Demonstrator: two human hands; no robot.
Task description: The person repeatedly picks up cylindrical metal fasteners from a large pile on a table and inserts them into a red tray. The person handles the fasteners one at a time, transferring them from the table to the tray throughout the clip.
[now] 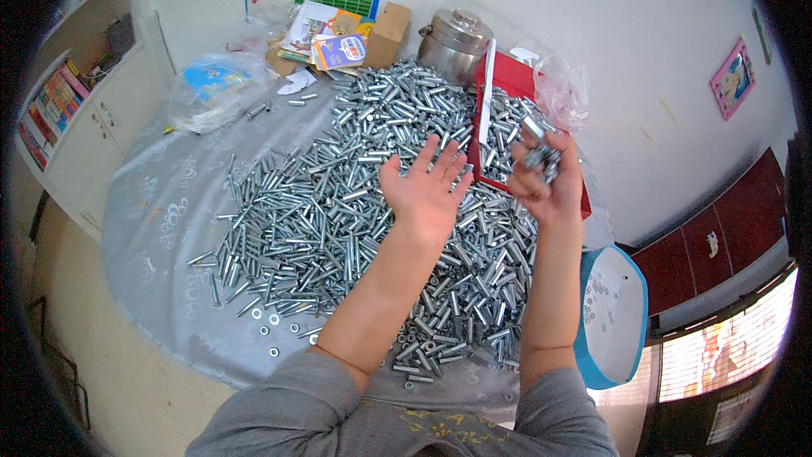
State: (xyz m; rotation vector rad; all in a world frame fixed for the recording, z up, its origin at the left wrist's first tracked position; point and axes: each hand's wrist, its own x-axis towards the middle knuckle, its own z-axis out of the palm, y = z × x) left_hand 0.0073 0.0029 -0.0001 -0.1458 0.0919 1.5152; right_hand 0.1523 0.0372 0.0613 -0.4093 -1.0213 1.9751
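A wide heap of shiny metal sleeves and bolts [296,220] covers the middle of the table. My left hand [425,195] is over the heap, palm up with its fingers spread, and nothing lies in it. To its right, my right hand [556,190] is raised and curled around several short metal sleeves [541,162], blurred a little by motion. Just beneath and behind that hand stands a red box [512,76] with a white edge; more metal pieces lie inside it. Loose washers [274,319] are scattered at the heap's near left edge.
The grey tablecloth [169,245] spreads to the left. At the back are books [340,52], a cardboard box [389,34], a steel pot [455,44] and a plastic-wrapped blue bundle [211,89]. A blue-rimmed white bin [622,313] with washers stands at the right.
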